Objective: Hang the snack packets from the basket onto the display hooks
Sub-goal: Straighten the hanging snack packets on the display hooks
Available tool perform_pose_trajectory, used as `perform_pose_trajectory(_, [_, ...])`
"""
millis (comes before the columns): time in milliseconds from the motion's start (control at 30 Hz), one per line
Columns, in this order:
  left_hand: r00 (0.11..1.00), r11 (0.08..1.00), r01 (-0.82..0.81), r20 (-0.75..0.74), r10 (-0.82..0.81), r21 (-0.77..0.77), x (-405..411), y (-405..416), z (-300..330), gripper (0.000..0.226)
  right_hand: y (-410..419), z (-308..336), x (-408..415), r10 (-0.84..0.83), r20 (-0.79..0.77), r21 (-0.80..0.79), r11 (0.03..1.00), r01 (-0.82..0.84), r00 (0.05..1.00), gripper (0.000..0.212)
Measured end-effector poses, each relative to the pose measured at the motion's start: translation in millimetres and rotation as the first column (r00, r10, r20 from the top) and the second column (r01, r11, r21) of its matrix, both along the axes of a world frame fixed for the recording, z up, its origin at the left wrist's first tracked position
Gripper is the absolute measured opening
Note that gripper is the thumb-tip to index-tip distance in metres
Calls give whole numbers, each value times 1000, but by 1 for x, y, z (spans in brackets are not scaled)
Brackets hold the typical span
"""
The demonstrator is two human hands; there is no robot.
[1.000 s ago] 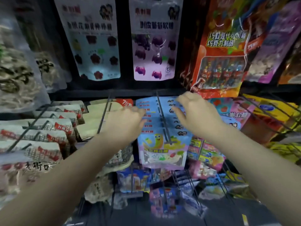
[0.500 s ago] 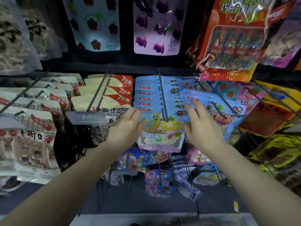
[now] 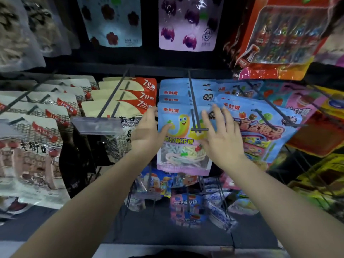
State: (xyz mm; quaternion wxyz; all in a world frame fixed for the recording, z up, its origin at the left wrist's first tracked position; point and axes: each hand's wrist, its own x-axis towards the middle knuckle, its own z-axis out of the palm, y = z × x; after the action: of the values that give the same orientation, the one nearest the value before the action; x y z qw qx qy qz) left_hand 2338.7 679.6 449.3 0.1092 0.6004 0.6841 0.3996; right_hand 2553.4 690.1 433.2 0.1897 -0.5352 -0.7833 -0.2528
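Observation:
A row of light blue marshmallow packets hangs on a black wire display hook point(image 3: 193, 101). The front blue packet point(image 3: 183, 148) shows a yellow cartoon worm and a clear window. My left hand point(image 3: 149, 132) grips its left edge, thumb on the front. My right hand point(image 3: 222, 136) lies flat with straight, spread fingers on the packet's right side, beside the hook's tip. The basket is out of view.
Neighbouring hooks hold cream-and-red packets point(image 3: 130, 101), white seed packets point(image 3: 37, 131) and blue candy packets point(image 3: 260, 125). A clear price tag point(image 3: 96, 125) sticks out on the left. More packets point(image 3: 186, 207) hang below, and large bags point(image 3: 186, 25) above.
Both hands have drawn back along the hook from the rear packets to the front packet. My left thumb now lies on its front. The view has tilted down.

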Motion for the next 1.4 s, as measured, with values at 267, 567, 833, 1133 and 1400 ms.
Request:
perform_pose_trajectory(267, [995,998,-54,-81,57,36,4,50,15,48,42,30,-19,-59,11,-226,972,60,998,82])
perform_pose_trajectory(567, [945,997,68,323,-48,-49,8,28,-26,72,8,-22,-15,-54,-327,-290,956,-46,944,86])
perform_pose_trajectory(833, [991,949,86,121,-52,-303,-2,29,-55,47,13,-42,-12,-407,-503,-607,795,24,763,61])
perform_pose_trajectory(1133, [996,930,17,-75,-48,-368,0,34,-45,43,15,-41,-21,-419,-417,-644,762,63,807,55])
perform_pose_trajectory(1400, [894,785,-73,-389,-221,-615,-3,12,-44,48,-34,-36,21,-253,-396,-610,791,-47,883,39])
